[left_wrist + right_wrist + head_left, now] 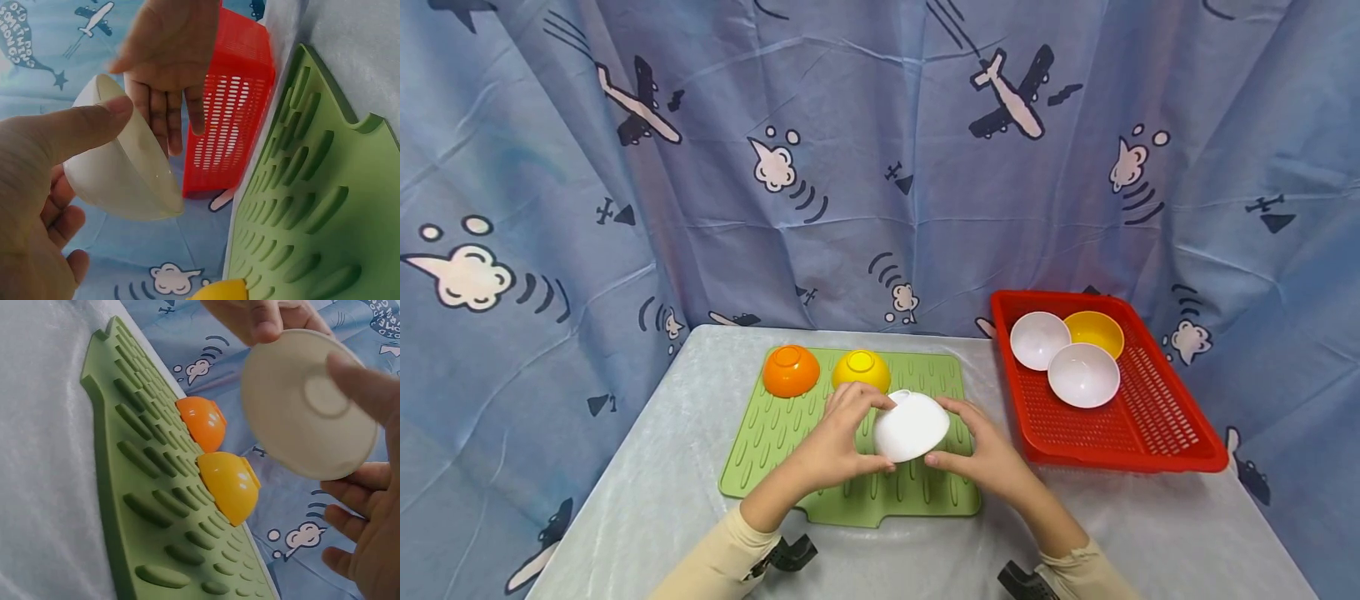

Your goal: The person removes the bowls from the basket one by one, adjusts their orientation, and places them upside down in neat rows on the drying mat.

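Note:
A white bowl (912,427), tilted with its base up, is held above the green drying mat (760,454). My left hand (838,446) grips it by the side, its thumb (100,122) at the rim in the left wrist view. Close by the bowl's right side is my right hand (992,458), fingers extended and spread. The right wrist view has that hand's thumb (362,384) overlapping the foot ring. On the mat's far part, an orange bowl (791,372) and a yellow bowl (861,372) rest upside down beside each other.
To the right stands a red slotted basket (1157,408). Inside it are two white bowls (1084,377) and another yellow bowl (1101,332), openings up. A blue patterned curtain (865,167) hangs behind the pale-covered table (647,467).

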`<state>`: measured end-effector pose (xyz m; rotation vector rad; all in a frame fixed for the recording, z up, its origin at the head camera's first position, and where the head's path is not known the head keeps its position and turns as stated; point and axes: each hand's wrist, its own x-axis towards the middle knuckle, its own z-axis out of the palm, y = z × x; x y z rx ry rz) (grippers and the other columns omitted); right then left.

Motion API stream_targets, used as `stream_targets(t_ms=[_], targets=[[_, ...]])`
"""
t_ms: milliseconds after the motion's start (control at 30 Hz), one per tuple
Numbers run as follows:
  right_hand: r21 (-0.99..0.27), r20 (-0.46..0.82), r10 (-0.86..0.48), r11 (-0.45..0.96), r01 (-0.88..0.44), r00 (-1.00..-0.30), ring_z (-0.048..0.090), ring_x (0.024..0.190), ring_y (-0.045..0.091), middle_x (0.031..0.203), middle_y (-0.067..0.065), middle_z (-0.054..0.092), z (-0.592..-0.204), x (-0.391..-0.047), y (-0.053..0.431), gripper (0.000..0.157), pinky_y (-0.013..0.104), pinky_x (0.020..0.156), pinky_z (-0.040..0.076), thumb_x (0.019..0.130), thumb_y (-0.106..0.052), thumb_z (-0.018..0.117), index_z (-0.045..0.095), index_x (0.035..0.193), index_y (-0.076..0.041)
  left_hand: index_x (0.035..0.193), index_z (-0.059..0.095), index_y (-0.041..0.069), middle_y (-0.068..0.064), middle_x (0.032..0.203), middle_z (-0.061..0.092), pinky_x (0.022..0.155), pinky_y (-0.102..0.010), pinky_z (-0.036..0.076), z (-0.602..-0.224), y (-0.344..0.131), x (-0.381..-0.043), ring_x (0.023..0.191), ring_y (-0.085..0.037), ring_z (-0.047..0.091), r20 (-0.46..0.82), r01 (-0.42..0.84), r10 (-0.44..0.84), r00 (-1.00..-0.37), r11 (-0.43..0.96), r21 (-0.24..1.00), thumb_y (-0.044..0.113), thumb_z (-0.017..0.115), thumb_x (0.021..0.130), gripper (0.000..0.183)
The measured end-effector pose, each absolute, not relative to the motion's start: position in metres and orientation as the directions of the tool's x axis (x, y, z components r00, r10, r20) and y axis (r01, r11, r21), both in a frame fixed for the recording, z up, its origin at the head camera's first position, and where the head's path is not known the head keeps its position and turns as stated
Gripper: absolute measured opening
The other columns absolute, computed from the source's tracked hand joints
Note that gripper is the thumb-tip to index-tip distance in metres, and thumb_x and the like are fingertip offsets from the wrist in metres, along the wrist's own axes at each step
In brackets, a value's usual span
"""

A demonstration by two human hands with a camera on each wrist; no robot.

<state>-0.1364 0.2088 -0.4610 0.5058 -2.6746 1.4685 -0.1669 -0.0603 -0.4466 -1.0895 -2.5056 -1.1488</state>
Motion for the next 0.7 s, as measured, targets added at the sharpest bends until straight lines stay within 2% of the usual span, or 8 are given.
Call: stream_targets(t_ms=[167,333,500,600,700], targets=[[-0.831,0.194,-0.267,0.468,-0.302,-0.944,0.039,0.144,0.042,0.153,0.012,0.049,-0.4626,-0.1368,0.2092,0.087,0.075,0.109,0.029,0.076,-0.031,0.092,0.049,0.150,-0.018,0.127,0.061,0.017,-0.002,0.130,0.055,0.106,-0.051,0.034,-0.4446,-0.0600,-0.1669,0.124,-0.022,0.043,0.462,0.712,0.558,-0.690,0.407,0.572,0.021,0.099,0.063,0.074],[-0.840,0.154,-0.243,0.478,-0.256,-0.958,0.041,0.143,0.043,0.152,0.014,0.050,-0.4612,-0.1364,0.2087,0.079,0.076,0.108,0.030,0.081,-0.034,0.088,0.051,0.149,-0.017,0.127,0.062,0.018,-0.002,0.130,0.054,0.105,-0.050,0.033,-0.4444,-0.0596,-0.1677,0.125,-0.022,0.042,0.463,0.744,0.591,-0.661,0.434,0.508,0.022,0.097,0.066,0.071],[-0.852,0.143,-0.229,0.467,-0.237,-0.963,0.043,0.143,0.042,0.149,0.012,0.054,-0.4597,-0.1363,0.2076,0.077,0.076,0.108,0.030,0.081,-0.033,0.088,0.053,0.147,-0.016,0.129,0.063,0.020,-0.001,0.130,0.053,0.102,-0.048,0.032,-0.4464,-0.0591,-0.1677,0.126,-0.021,0.041,0.482,0.763,0.597,-0.641,0.427,0.485,0.024,0.097,0.066,0.072],[-0.864,0.140,-0.219,0.449,-0.227,-0.966,0.041,0.144,0.040,0.149,0.011,0.054,-0.4609,-0.1371,0.2080,0.078,0.076,0.109,0.028,0.079,-0.032,0.089,0.053,0.147,-0.016,0.132,0.064,0.023,-0.001,0.134,0.051,0.104,-0.052,0.031,-0.4479,-0.0592,-0.1683,0.128,-0.022,0.041,0.488,0.746,0.574,-0.658,0.403,0.531,0.025,0.098,0.063,0.077],[-0.875,0.156,-0.213,0.422,-0.235,-0.965,0.040,0.145,0.040,0.149,0.012,0.053,-0.4621,-0.1380,0.2086,0.081,0.075,0.110,0.026,0.077,-0.030,0.091,0.052,0.147,-0.016,0.142,0.058,0.023,-0.003,0.142,0.047,0.109,-0.058,0.030,-0.4499,-0.0595,-0.1691,0.134,-0.024,0.039,0.440,0.670,0.528,-0.726,0.400,0.625,0.026,0.099,0.060,0.091]])
